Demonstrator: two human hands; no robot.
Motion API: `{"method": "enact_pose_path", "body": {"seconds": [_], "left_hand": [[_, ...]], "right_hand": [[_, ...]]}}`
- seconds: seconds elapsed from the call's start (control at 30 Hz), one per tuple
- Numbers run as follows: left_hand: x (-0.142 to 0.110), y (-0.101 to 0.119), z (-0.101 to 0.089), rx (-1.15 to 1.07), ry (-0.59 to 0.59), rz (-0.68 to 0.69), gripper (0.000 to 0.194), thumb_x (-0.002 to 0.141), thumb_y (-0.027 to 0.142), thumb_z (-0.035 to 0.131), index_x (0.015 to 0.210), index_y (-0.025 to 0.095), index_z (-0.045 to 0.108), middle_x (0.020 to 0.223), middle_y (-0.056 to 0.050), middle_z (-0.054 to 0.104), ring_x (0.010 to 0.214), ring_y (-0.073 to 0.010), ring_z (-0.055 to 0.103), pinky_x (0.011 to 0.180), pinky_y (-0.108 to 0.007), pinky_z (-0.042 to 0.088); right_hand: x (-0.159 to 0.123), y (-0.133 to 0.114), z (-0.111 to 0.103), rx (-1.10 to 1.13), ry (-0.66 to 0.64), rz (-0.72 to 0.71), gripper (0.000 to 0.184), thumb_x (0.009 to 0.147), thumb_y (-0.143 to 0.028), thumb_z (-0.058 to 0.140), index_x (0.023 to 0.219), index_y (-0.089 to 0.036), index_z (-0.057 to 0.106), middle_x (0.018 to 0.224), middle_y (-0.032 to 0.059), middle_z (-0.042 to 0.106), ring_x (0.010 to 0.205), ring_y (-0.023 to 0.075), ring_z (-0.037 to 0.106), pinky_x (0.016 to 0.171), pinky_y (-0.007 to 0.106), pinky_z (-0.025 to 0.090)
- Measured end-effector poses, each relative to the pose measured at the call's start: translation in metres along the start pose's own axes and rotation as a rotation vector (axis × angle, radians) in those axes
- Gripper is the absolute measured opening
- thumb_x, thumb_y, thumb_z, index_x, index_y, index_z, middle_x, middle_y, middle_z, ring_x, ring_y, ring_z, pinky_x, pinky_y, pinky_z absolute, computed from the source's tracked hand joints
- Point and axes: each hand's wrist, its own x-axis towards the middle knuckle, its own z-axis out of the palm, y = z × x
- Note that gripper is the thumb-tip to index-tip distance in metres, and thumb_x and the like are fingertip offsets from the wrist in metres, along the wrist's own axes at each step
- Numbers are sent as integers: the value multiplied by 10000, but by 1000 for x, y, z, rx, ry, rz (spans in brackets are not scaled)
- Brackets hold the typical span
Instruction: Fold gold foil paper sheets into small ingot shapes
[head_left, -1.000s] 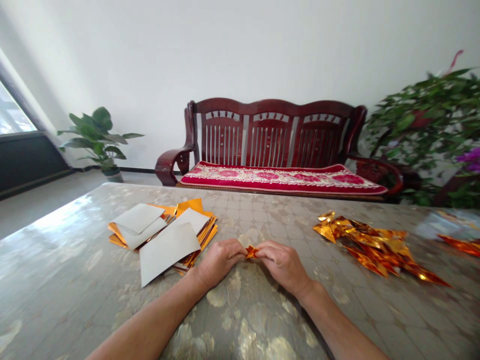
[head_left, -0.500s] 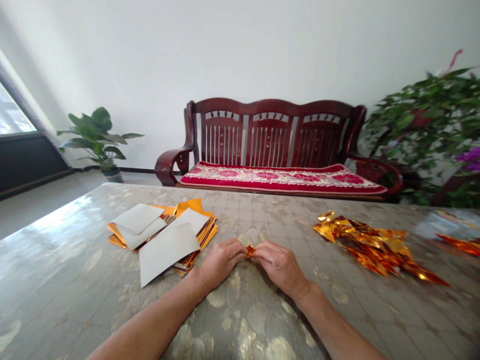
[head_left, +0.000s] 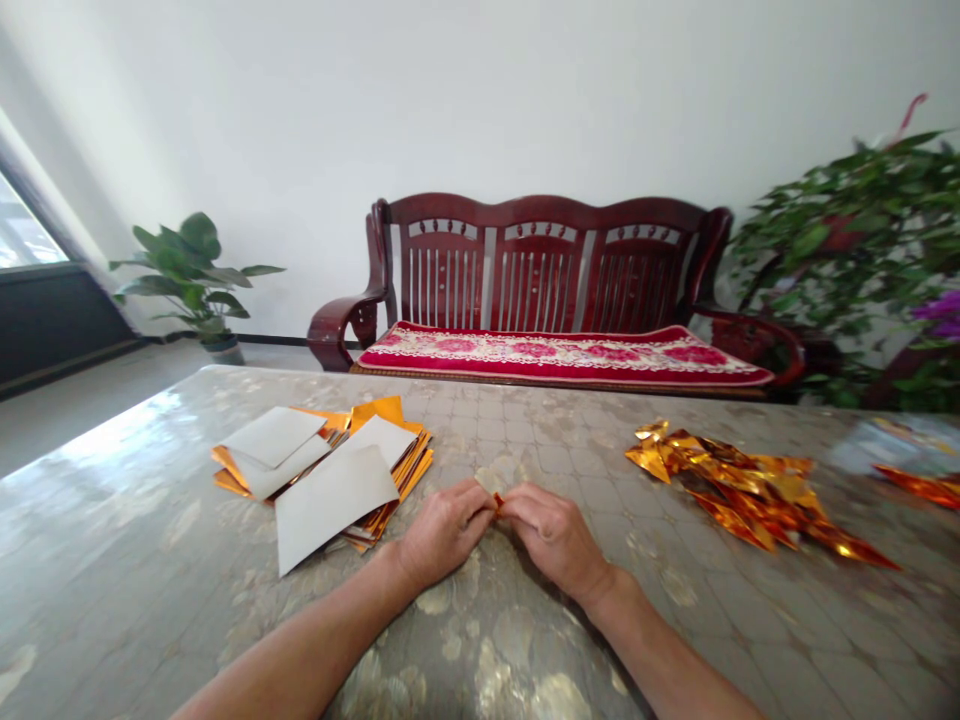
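Observation:
Between my two hands, at the middle of the table, is a small piece of orange-gold foil paper (head_left: 498, 504), mostly covered by fingers. My left hand (head_left: 448, 530) pinches it from the left, and my right hand (head_left: 553, 535) pinches it from the right, the fingertips nearly meeting. To the left of my left hand lies a loose stack of foil paper sheets (head_left: 337, 510), some with the white side up and others showing gold edges. Right of my right hand is a pile of folded gold foil pieces (head_left: 739, 485) with pointed ends.
A clear plastic bag (head_left: 892, 445) and another foil piece (head_left: 922, 488) lie at the table's right end. Beyond the patterned table (head_left: 150, 560) stands a dark red wooden bench (head_left: 536, 270) with a red floral cover (head_left: 562, 355). Potted plants (head_left: 187, 270) flank it.
My hands have drawn slightly closer together, and less of the foil shows between the fingertips. The stack and the pile stay as they were.

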Motion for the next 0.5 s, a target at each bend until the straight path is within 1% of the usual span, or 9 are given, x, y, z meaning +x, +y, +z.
{"method": "enact_pose_path", "body": {"seconds": [0.13, 0.23, 0.37, 0.5], "left_hand": [[-3, 1, 4, 90, 23, 2, 154, 906, 129, 508, 794, 182, 599, 756, 5, 607, 718, -118, 581, 661, -209, 402], [-5, 1, 5, 141, 27, 25, 165, 910, 139, 498, 780, 186, 589, 745, 4, 598, 694, -117, 572, 638, -211, 391], [-8, 3, 3, 144, 8, 58, 174, 933, 159, 470, 824, 197, 601, 769, -3, 607, 710, -123, 583, 647, -210, 406], [-9, 5, 1, 97, 31, 62, 175, 935, 147, 457, 866, 204, 607, 782, -6, 619, 728, -127, 591, 673, -213, 427]], "right_hand": [[0, -2, 3, -19, 20, 3, 232, 957, -153, 478, 851, -199, 680, 844, 39, 676, 799, 140, 631, 731, 222, 466], [0, -5, 4, -49, 33, -6, 247, 949, -140, 473, 816, -193, 674, 798, 38, 670, 757, 137, 628, 697, 219, 455], [-1, -9, 4, -58, 51, -19, 256, 948, -140, 469, 800, -191, 671, 764, 38, 663, 723, 134, 627, 669, 215, 451], [-1, -13, 3, -25, 78, -9, 265, 960, -162, 463, 809, -207, 676, 760, 35, 664, 722, 132, 626, 670, 215, 468]]}}
